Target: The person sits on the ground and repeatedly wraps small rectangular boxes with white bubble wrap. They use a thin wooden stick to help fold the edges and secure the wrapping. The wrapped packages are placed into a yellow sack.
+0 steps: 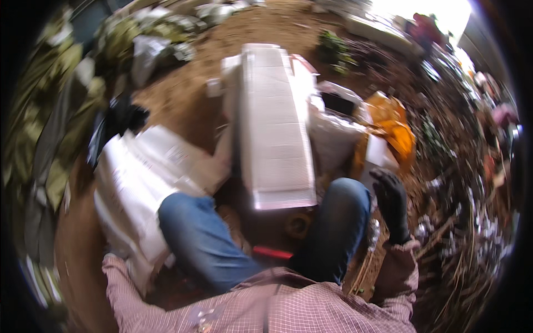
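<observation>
A long white foam-like board or box (279, 125) lies straight ahead, its near end between my knees. My right hand (389, 200), in a dark glove, is raised beside my right knee with nothing seen in it; its fingers look slightly curled and apart. Just beyond it stands a pale white-grey object (377, 152) in front of an orange plastic bag (395, 129). My left arm reaches down at the left, and the left hand is hidden near the edge of a large white woven sack (137, 175). A red object (272, 252) lies low between my legs.
A white bag (335, 133) stands right of the board. Olive and white sacks (62, 125) are heaped along the left. Cut stems and leaves (449, 166) cover the right side, blurred. A green leafy bunch (335, 50) lies ahead. People in coloured clothes are at the upper right.
</observation>
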`<state>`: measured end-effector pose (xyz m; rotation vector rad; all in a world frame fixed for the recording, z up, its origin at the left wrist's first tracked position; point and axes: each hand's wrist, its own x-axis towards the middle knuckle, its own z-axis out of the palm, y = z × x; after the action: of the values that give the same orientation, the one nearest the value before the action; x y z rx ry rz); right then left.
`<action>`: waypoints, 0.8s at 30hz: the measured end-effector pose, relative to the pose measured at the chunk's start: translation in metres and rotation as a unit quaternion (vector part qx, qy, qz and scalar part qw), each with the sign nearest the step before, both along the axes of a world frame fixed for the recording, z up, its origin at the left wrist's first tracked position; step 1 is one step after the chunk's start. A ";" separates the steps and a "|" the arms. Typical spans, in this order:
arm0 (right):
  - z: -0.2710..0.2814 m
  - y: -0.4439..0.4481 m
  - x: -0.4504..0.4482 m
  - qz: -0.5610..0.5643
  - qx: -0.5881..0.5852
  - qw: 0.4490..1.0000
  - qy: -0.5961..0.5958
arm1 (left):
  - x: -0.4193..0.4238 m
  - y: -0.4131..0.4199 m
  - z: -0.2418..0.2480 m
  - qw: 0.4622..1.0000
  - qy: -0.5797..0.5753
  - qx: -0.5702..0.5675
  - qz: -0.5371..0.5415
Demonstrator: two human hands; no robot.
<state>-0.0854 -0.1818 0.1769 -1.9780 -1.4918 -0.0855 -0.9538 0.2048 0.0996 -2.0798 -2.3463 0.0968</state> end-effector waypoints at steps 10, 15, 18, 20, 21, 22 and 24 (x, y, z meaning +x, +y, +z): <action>-0.135 -0.066 0.226 -0.271 0.048 0.961 0.024 | 0.589 -0.042 0.047 0.719 -0.169 -0.064 -0.671; -0.157 -0.004 0.267 -0.283 -0.148 0.941 -0.115 | 0.636 -0.117 -0.070 0.765 0.238 -0.075 -0.594; -0.178 0.006 0.279 -0.287 -0.196 0.927 -0.145 | 0.627 -0.108 -0.087 0.769 0.162 -0.020 -0.617; -0.197 -0.014 0.300 -0.285 -0.166 0.930 -0.165 | 0.655 -0.112 -0.035 0.771 0.065 -0.056 -0.631; -0.205 -0.019 0.310 -0.334 -0.222 0.895 -0.194 | 0.668 -0.114 -0.014 0.788 0.051 -0.055 -0.611; -0.202 0.003 0.297 -0.328 -0.229 0.902 -0.162 | 0.656 -0.109 0.001 0.797 0.035 -0.023 -0.602; -0.159 0.016 0.280 -0.268 -0.146 0.949 -0.077 | 0.646 -0.104 0.040 0.809 0.001 0.047 -0.586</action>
<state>0.1942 -0.1657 0.0174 -2.6307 -1.0605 -0.2685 -0.3074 0.1008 0.1394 -2.9648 -0.6639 -0.0323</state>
